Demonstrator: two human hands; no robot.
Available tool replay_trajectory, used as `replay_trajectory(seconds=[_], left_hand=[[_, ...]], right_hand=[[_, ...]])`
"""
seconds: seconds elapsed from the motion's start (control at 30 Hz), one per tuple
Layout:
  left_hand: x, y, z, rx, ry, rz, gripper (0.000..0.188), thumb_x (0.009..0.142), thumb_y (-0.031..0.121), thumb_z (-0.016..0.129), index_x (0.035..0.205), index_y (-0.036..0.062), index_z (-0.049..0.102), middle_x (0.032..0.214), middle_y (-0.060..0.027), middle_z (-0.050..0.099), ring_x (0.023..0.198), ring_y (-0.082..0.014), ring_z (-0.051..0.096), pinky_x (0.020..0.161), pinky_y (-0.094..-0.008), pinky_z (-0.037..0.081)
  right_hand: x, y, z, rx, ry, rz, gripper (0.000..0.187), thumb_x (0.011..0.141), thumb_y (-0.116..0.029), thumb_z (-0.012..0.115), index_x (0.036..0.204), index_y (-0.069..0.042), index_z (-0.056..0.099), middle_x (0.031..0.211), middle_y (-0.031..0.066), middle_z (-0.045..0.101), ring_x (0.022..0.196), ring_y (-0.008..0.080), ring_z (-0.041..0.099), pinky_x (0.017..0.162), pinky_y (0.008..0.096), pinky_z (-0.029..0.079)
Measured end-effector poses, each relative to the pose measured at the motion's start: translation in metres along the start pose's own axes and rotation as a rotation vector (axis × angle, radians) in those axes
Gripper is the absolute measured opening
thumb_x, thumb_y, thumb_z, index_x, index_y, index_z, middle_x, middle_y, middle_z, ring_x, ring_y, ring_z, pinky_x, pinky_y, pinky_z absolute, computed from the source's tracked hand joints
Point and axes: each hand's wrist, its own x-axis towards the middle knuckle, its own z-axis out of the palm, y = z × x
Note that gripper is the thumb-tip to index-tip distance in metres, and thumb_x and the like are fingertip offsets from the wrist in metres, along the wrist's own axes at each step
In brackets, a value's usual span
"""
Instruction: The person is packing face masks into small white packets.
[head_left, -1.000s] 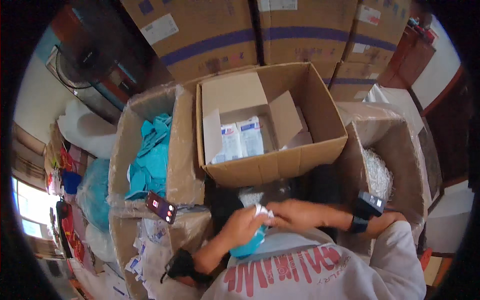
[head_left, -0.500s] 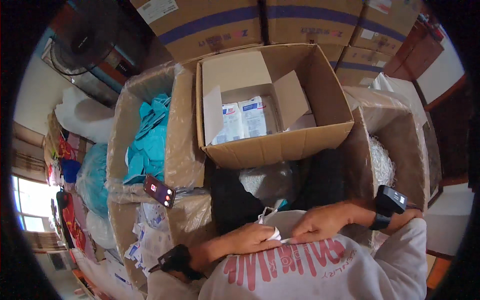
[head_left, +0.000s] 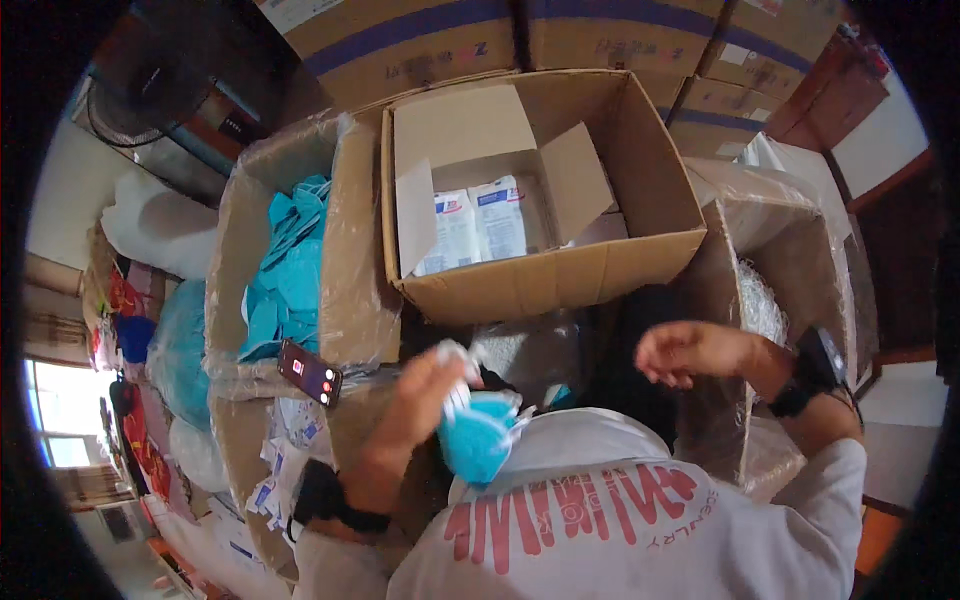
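Note:
A teal face mask with white straps hangs in front of my chest. The fingers of my left hand are closed round its bunched white straps. My right hand is raised to the right, away from the mask, its fingers loosely curled and apart with nothing in them. More teal masks lie piled in the plastic-lined box at the left. In the lined box at the right is a heap of thin white strands, nearest my right hand.
A large open carton ahead contains a smaller box with white packets. A phone rests over the left boxes' edge, above a box of wrappers. Sealed cartons stand stacked behind. A clear bag lies between my legs.
My hands, together at the white straps before, have parted. The left has risen with the teal mask now in sight; the right has let go and moved up and right.

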Motion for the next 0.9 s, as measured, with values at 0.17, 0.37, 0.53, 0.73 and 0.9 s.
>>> replay_trajectory(seconds=[0.17,0.37,0.53,0.73,0.9], left_hand=[[0.027,0.021,-0.021,-0.634,-0.026,0.021,0.026,0.089,0.034,0.044,0.081,0.0101,0.051,0.064,0.0003,0.047,0.053,-0.0083,0.044,0.048,-0.0223,0.036],[0.035,0.043,-0.024,-0.845,-0.146,0.13,0.027,0.089,0.037,0.043,0.083,0.0115,0.049,0.061,0.0002,0.043,0.048,-0.0087,0.04,0.045,-0.023,0.035],[0.038,0.054,-0.037,-0.833,0.156,0.145,0.022,0.091,0.033,0.041,0.083,0.015,0.051,0.059,0.0017,0.045,0.048,-0.0143,0.05,0.044,-0.0301,0.043],[0.042,0.053,-0.058,-0.777,0.342,0.228,0.022,0.089,0.034,0.044,0.083,0.0148,0.053,0.072,0.0001,0.054,0.053,-0.0172,0.054,0.049,-0.033,0.047],[0.034,0.053,-0.084,-0.607,0.461,0.282,0.024,0.088,0.032,0.049,0.087,0.0089,0.056,0.077,0.0,0.054,0.06,-0.0131,0.054,0.054,-0.0275,0.045]], right_hand=[[0.085,-0.023,0.007,0.31,0.144,-0.333,0.039,0.091,-0.038,0.041,0.102,-0.004,0.055,0.079,-0.0014,0.051,0.063,0.0052,0.042,0.055,0.0181,0.035],[0.157,-0.026,0.055,0.317,-0.183,-0.33,0.058,0.088,-0.055,0.028,0.103,-0.009,0.058,0.087,0.0005,0.056,0.069,0.0067,0.044,0.06,0.0202,0.034],[0.142,-0.013,0.079,0.583,-0.469,-0.221,0.059,0.089,-0.054,0.022,0.101,-0.007,0.056,0.088,0.0009,0.057,0.076,0.0066,0.05,0.063,0.0195,0.039],[0.127,-0.004,0.084,0.485,-0.503,-0.235,0.045,0.09,-0.044,0.035,0.097,-0.005,0.057,0.082,-0.0016,0.056,0.067,0.0032,0.045,0.056,0.0161,0.035],[0.123,-0.002,0.076,0.402,-0.4,-0.233,0.032,0.092,-0.033,0.039,0.094,-0.006,0.057,0.072,-0.0049,0.049,0.058,0.0029,0.037,0.049,0.0161,0.029]])
